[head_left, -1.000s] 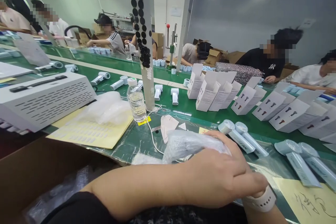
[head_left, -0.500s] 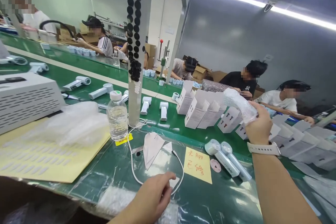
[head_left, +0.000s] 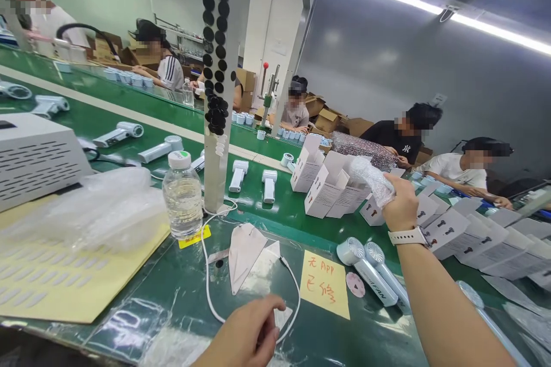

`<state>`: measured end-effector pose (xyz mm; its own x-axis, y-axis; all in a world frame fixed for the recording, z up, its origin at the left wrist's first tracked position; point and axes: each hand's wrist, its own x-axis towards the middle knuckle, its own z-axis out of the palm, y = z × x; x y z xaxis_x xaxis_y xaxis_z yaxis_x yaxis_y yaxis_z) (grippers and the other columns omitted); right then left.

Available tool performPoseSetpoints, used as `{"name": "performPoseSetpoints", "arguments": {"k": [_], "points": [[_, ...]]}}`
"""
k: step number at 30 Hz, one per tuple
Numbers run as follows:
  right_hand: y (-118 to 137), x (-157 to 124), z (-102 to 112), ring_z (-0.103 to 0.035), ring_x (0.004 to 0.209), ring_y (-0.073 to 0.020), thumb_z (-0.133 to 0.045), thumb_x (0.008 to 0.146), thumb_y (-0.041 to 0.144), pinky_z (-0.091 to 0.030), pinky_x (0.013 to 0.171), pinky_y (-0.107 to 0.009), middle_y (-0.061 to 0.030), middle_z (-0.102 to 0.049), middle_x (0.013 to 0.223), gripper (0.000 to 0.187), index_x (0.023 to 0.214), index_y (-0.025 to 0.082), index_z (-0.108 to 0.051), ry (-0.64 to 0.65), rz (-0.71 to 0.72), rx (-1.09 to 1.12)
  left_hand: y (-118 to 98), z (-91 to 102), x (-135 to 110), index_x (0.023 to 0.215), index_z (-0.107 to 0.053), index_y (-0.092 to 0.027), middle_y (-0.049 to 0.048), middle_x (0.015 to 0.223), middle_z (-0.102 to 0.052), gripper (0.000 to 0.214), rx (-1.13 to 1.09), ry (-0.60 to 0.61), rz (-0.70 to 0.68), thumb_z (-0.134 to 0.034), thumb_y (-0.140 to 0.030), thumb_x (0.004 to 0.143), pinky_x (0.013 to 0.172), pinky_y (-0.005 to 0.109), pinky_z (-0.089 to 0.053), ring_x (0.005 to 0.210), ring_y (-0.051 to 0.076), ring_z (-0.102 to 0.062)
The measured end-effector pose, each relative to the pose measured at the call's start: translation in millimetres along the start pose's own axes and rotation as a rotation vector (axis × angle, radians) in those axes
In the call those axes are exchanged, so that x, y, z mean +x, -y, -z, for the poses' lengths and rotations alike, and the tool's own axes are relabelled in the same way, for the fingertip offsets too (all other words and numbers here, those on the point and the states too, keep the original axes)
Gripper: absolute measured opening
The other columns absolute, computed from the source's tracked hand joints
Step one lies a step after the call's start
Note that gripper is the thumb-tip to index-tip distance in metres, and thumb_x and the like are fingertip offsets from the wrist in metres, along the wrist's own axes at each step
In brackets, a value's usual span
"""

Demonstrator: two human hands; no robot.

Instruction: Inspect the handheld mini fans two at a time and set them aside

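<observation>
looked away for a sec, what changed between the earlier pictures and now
The right hand has carried the wrapped bundle forward and right, toward the boxes, and still holds it. The left hand has moved away from it to the left, with nothing visible in it. The head view has shifted too. The bottle, boxes and nearby pair of fans stayed as they were.
</observation>
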<state>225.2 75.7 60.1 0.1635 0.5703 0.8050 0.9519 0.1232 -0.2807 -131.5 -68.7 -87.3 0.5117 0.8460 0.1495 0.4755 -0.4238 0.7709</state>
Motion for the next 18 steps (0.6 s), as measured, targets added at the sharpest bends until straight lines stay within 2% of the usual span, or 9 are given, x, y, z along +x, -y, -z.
{"name": "performPoseSetpoints", "arguments": {"k": [5,8,10,12,15,18], "points": [[-1,-2,1,-0.061,0.115,-0.0363,-0.047,0.085,0.040,-0.047,0.098,-0.050,-0.0207,-0.070,0.119,0.046,0.116,0.013,-0.069,0.110,-0.117,-0.031,3,-2.5,-1,0.112,-0.057,-0.024,-0.0007,0.074,-0.064,0.033,0.017,0.011,-0.006,-0.045,-0.018,0.082,0.059,0.025,-0.039,0.064,0.016,-0.055],[-1,11,4,-0.069,0.094,-0.0342,-0.047,0.086,0.041,-0.051,0.088,-0.047,-0.0174,-0.075,0.095,0.046,0.116,0.013,-0.069,0.210,-0.234,-0.065,2,-1.5,-1,0.111,-0.057,-0.024,-0.0005,0.075,-0.064,0.033,0.032,0.001,-0.004,-0.045,-0.017,0.081,0.061,0.025,-0.040,0.065,0.016,-0.056],[-2,25,8,-0.070,0.071,-0.0299,-0.050,0.086,0.038,-0.052,0.076,-0.042,-0.0102,-0.072,0.068,0.040,0.111,0.014,-0.071,0.300,-0.313,-0.089,2,-1.1,-1,0.111,-0.057,-0.024,-0.0006,0.074,-0.064,0.033,0.033,-0.005,0.000,-0.045,-0.016,0.081,0.060,0.025,-0.040,0.065,0.016,-0.056],[-3,42,10,-0.065,0.053,-0.0259,-0.055,0.083,0.033,-0.050,0.066,-0.038,-0.0045,-0.063,0.050,0.030,0.100,0.015,-0.072,0.393,-0.382,-0.113,1,-0.5,0,0.110,-0.057,-0.024,-0.0007,0.074,-0.064,0.033,0.030,-0.002,0.003,-0.046,-0.016,0.080,0.060,0.025,-0.040,0.064,0.016,-0.056],[-4,68,9,-0.059,0.042,-0.0228,-0.062,0.079,0.026,-0.047,0.054,-0.035,-0.0036,-0.058,0.043,0.013,0.083,0.016,-0.070,0.517,-0.462,-0.135,-2,2.2,-1,0.112,-0.057,-0.023,0.0002,0.076,-0.066,0.033,0.029,0.019,0.010,-0.046,-0.016,0.081,0.062,0.025,-0.042,0.065,0.016,-0.057],[-5,90,4,-0.059,0.041,-0.0227,-0.066,0.076,0.021,-0.046,0.048,-0.034,-0.0064,-0.061,0.047,0.006,0.075,0.016,-0.066,0.595,-0.527,-0.145,-7,6.7,-3,0.112,-0.057,-0.022,0.0009,0.078,-0.066,0.033,0.029,0.026,0.013,-0.045,-0.016,0.082,0.063,0.025,-0.043,0.067,0.017,-0.059]]}}
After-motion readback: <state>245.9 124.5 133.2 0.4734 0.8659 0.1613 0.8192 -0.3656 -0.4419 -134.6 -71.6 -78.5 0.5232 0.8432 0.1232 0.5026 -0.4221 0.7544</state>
